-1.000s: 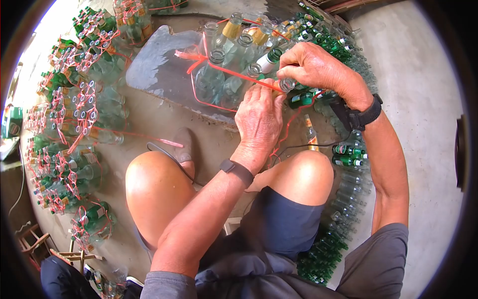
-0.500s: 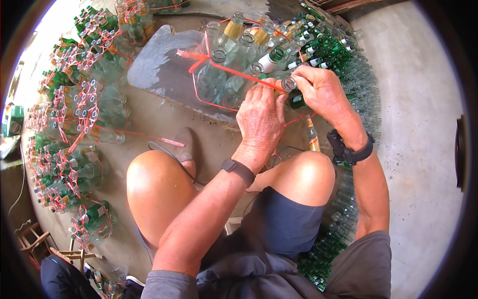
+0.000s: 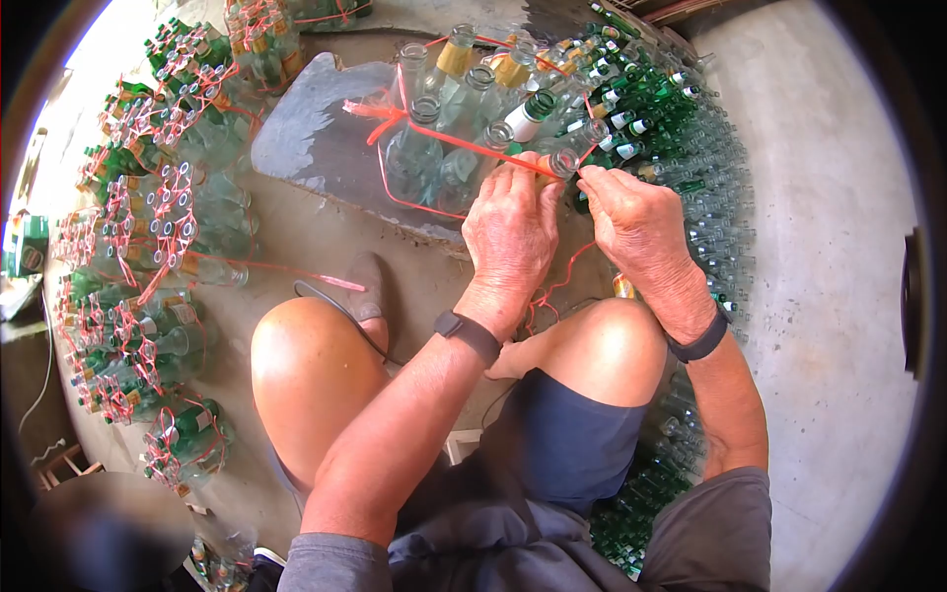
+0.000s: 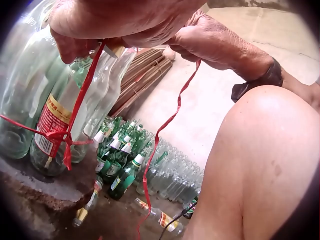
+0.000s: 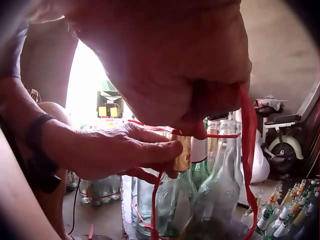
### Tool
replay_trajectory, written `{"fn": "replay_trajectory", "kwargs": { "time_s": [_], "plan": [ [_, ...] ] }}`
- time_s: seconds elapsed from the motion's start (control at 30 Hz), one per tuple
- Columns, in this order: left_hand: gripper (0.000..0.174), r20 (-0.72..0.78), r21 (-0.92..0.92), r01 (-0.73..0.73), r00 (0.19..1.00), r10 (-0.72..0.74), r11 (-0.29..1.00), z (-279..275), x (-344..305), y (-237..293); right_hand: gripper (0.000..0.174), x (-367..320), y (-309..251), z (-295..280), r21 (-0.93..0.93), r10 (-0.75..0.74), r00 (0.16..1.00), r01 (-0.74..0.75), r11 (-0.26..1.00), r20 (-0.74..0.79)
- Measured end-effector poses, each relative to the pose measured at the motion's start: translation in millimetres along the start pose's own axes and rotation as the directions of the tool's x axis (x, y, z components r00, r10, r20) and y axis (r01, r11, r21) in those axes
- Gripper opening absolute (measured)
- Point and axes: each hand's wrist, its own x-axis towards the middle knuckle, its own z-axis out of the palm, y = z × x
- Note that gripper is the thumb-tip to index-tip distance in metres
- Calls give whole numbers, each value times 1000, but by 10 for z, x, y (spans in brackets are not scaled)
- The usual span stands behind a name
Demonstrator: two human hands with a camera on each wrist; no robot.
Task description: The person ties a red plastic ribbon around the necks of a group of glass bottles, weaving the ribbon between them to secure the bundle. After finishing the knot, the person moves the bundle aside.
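Several clear and green glass bottles (image 3: 409, 158) stand bunched upright on a grey slab (image 3: 296, 128), ringed by red plastic twine (image 3: 473, 148) knotted at the left. My left hand (image 3: 511, 227) grips the gold-labelled neck of the nearest glass bottle (image 3: 564, 163), just below its mouth; the right wrist view shows its thumb against the gold label (image 5: 184, 157). Beside that bottle's mouth, my right hand (image 3: 636, 222) pinches the twine with curled fingers. A loose length of twine (image 4: 157, 137) hangs from the right hand in the left wrist view.
Tied bundles of bottles (image 3: 173, 212) line the floor at left. Loose green and clear bottles (image 3: 631, 118) crowd the right, along a pale floor area (image 3: 819, 247). One bottle (image 4: 170, 222) lies near my knee (image 3: 607, 345). A dark cable (image 3: 340, 316) runs by my foot.
My right hand has come down from above the bottle mouths toward me, drawing the twine round. The left hand stays on the neck. A blurred dark shape now covers the lower left corner.
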Motion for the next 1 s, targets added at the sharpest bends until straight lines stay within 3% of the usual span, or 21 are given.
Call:
{"fn": "replay_trajectory", "kwargs": {
  "time_s": [0.2,0.47,0.57,0.77,0.83,0.87,0.93,0.97,1.0],
  "plan": [
    [38,5,6,4,1000,-4,1000,-19,9,4,6,13,-121,11,-20,-20,996,22,1000,85],
    [37,15,0,1,1000,-1,1000,-58,21,-3,12,-1,-306,42,-44,24,995,-20,999,95],
    [37,39,-2,-5,999,5,1000,-86,25,-16,4,-19,-365,44,-59,66,990,-59,996,124],
    [31,52,-130,32,998,-25,991,-182,35,12,6,-81,-423,6,-21,81,984,-78,997,161],
    [28,187,-118,158,973,-135,980,-301,44,87,9,-99,-461,-11,41,92,979,-101,994,180],
    [28,189,-114,156,973,-132,981,-302,25,89,9,-111,-478,-4,44,94,980,-104,994,177],
    [25,-37,-187,108,992,-117,976,-331,15,121,9,-136,-513,19,104,77,977,-99,990,198],
    [25,-37,-184,105,993,-113,977,-353,17,127,9,-150,-531,21,106,78,978,-100,989,194],
    [28,82,-253,288,957,-277,923,-463,80,209,9,-162,-548,24,107,72,974,-96,990,215]
  ]
}}
